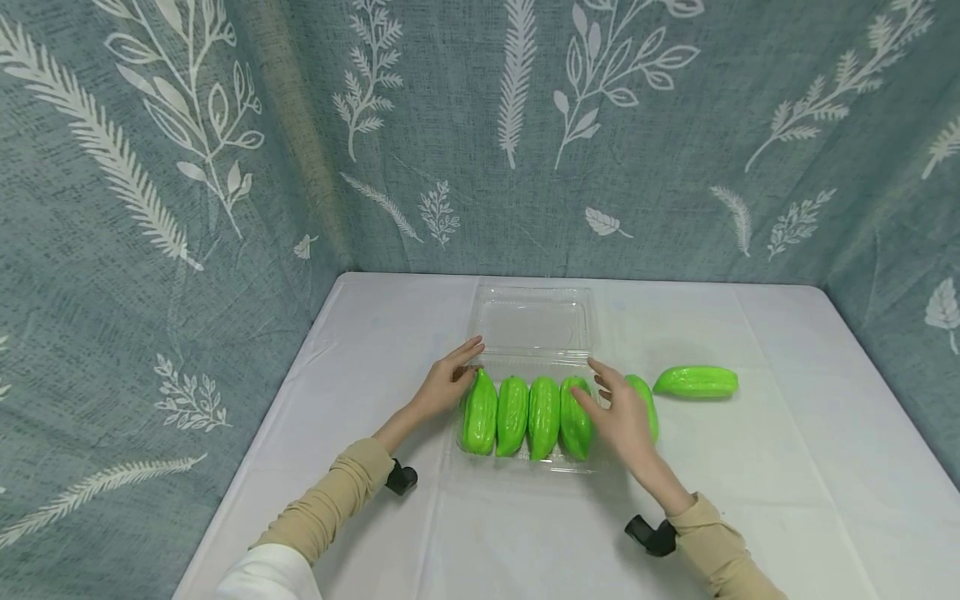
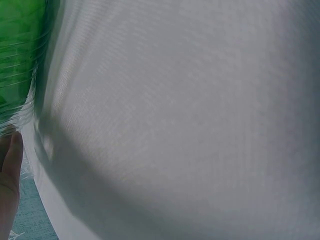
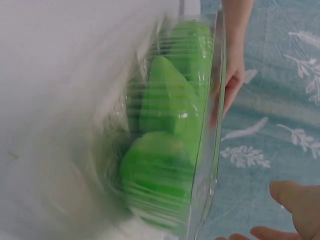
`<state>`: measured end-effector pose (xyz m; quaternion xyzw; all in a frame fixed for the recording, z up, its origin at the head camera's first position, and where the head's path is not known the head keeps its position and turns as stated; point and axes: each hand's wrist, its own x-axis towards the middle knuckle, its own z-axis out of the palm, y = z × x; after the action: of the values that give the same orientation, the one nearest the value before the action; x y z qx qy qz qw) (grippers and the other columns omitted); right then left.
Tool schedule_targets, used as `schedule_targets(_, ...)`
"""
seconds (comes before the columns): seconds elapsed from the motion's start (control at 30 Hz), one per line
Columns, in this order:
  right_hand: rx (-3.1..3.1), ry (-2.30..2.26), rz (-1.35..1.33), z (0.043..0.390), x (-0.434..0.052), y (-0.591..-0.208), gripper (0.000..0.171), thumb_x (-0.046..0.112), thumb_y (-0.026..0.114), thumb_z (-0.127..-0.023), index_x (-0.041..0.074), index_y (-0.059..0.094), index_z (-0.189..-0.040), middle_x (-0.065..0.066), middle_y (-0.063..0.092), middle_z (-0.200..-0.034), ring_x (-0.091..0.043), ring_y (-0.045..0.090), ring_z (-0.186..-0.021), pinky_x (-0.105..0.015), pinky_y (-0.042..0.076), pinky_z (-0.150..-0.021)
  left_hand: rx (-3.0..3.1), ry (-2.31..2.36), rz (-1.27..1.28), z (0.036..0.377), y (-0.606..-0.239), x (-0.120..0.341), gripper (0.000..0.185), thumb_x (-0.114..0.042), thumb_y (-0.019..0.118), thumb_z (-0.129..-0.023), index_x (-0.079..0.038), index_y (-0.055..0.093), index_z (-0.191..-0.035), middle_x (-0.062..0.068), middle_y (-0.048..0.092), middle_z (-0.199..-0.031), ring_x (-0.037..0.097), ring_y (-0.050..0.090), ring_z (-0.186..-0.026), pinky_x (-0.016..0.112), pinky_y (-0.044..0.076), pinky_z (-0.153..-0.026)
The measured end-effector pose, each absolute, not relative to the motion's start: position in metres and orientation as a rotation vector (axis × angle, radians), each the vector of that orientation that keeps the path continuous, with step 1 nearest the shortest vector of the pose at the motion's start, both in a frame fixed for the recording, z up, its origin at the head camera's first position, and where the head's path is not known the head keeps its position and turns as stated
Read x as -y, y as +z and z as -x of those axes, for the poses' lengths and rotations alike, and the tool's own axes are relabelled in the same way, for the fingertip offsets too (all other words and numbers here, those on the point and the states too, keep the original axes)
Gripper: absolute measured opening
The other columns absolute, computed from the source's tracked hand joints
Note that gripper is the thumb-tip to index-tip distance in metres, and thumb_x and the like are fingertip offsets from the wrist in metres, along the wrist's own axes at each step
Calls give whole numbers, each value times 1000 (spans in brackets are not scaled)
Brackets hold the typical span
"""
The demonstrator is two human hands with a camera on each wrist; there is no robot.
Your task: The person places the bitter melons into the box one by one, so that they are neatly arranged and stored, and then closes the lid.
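six green gourds (image 1: 695, 382), one clear clamshell box (image 1: 534, 323)

left hand (image 1: 447, 385): fingers straight | right hand (image 1: 620, 414): fingers spread, relaxed

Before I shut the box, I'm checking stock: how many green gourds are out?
6: four side by side in the clear box, at; one partly behind the right hand; one alone on the table.

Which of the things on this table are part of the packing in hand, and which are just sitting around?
In the job: clear plastic box with open lid; green gourds in its tray; left hand; right hand; loose gourd, probably.

Lying about: white tablecloth; leaf-print curtain.
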<state>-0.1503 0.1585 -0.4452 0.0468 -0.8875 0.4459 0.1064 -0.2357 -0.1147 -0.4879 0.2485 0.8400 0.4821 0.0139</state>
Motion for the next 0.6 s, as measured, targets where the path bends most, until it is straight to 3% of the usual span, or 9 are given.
schedule_targets(0.6,2641,1272,-41,153,-179,-439,55,22,63,-91,-3,46,-137,-27,49,-137,-44,55,-117,-48,52,-95,-2629,1494,-762,236,-489,115,45,6,46,-93,9,42,-138,22,32,-151,37,57,-118,42,49,-101)
